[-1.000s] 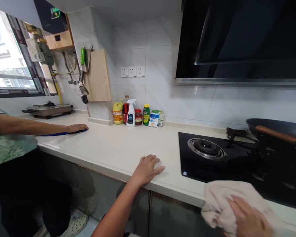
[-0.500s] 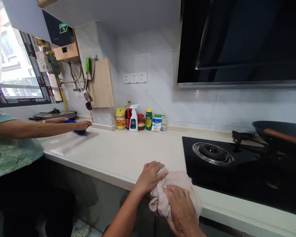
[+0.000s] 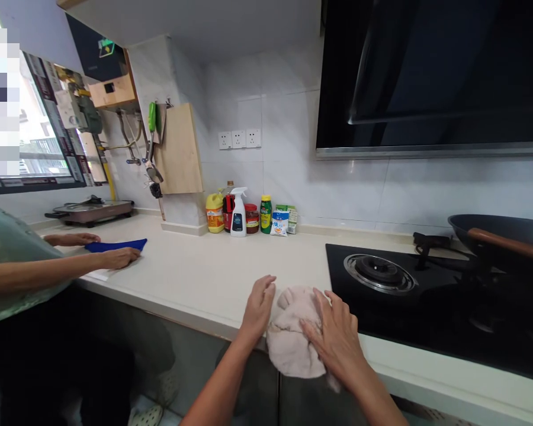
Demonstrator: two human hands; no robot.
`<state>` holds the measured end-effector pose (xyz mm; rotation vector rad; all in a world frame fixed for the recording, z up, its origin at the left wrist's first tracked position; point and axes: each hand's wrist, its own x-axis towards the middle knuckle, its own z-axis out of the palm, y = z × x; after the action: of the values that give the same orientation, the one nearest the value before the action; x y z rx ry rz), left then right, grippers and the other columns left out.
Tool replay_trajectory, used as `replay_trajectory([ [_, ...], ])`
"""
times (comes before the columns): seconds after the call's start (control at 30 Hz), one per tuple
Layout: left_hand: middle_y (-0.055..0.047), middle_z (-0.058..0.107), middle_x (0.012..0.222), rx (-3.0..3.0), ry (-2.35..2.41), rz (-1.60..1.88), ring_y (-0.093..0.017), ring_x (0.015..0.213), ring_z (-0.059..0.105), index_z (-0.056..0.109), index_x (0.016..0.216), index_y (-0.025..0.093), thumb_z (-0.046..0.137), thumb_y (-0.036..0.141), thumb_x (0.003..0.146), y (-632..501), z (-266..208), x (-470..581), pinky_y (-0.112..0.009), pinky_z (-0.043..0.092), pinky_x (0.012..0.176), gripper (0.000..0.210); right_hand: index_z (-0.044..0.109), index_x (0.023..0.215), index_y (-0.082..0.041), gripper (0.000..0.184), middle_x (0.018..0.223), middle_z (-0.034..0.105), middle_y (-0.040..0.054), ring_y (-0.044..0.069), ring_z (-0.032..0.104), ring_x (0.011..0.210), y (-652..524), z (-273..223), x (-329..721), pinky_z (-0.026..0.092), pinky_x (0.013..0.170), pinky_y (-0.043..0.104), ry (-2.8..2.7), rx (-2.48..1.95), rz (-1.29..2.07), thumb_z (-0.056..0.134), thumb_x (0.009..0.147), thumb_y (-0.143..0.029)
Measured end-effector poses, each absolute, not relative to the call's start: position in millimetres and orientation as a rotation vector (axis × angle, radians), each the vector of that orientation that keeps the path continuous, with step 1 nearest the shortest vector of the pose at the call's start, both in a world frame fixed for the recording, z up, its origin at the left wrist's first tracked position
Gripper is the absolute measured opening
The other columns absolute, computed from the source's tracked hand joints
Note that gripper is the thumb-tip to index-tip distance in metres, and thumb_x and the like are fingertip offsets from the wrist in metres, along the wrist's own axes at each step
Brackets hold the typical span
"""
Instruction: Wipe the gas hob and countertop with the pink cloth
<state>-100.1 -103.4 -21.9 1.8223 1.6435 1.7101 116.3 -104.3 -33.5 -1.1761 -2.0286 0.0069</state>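
Observation:
A pale pink cleaning cloth lies bunched at the counter's front edge, its lower part hanging over the side. My right hand grips its right side, with the thumb on top of the fabric. On the left of the cloth, my left hand is open above the counter, fingers stretched forward and holding nothing. The white counter runs beneath both hands, and the black gas stove begins just right of them.
At the left, another person's hands hold a blue cloth on the counter. A spray bottle, jars and seasoning packs stand along the wall. A wok with a wooden handle rests on the stove, under the dark range hood.
My left hand has come off the cloth and moved slightly up and left. My right hand has shifted up, and the cloth is bunched differently. The other person has spread the blue cloth nearer the edge.

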Motion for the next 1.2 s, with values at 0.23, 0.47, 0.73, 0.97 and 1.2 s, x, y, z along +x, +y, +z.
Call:
replay_trajectory([
  [0.23,-0.014,0.051,0.141,2.186,1.616,1.689,-0.028,0.134,0.046,0.060,0.125,0.022,0.053,0.044,0.098,-149,-3,-80,-0.049,0.038,0.111,0.036,0.056,0.135,-0.032,0.051,0.138,0.059,0.0045,0.022,0.053,0.126,-90,-15,153,0.043,0.103,0.042,-2.256,-1.065,0.318,0.022,0.104,-0.052],
  [0.47,-0.019,0.037,0.156,2.639,1.655,0.424,-0.048,0.142,0.031,0.048,0.144,0.026,0.085,0.070,0.057,-148,1,-33,-0.067,0.031,0.110,0.104,0.064,0.129,-0.020,0.062,0.140,0.057,0.0127,0.032,0.049,0.131,-50,-29,248,0.033,0.110,0.057,-2.053,-1.486,-0.240,0.026,0.096,-0.056],
  [0.73,-0.023,0.039,0.150,2.718,1.844,0.235,-0.054,0.136,0.033,0.035,0.152,0.026,0.091,0.063,0.052,-133,-13,28,-0.071,0.029,0.106,0.120,0.058,0.139,-0.017,0.071,0.148,0.051,0.0124,0.033,0.040,0.140,-36,-83,306,0.030,0.113,0.059,-2.090,-1.755,-0.284,0.019,0.093,-0.055],
  [0.97,-0.020,0.022,0.162,2.879,1.524,0.484,-0.056,0.145,0.014,0.029,0.154,0.030,0.080,0.067,0.067,-131,-29,95,-0.073,0.022,0.107,0.108,0.057,0.138,-0.024,0.066,0.147,0.052,0.0086,0.027,0.043,0.139,-29,-92,311,0.030,0.115,0.055,-2.067,-1.652,-0.252,0.016,0.095,-0.051],
  [1.2,-0.011,0.032,0.161,2.855,1.458,0.649,-0.049,0.143,0.025,0.041,0.148,0.035,0.084,0.053,0.070,-134,-46,83,-0.068,0.027,0.109,0.091,0.059,0.136,-0.023,0.064,0.147,0.052,0.0104,0.030,0.043,0.139,-32,-89,312,0.030,0.114,0.057,-2.094,-1.650,-0.301,0.018,0.096,-0.050],
])
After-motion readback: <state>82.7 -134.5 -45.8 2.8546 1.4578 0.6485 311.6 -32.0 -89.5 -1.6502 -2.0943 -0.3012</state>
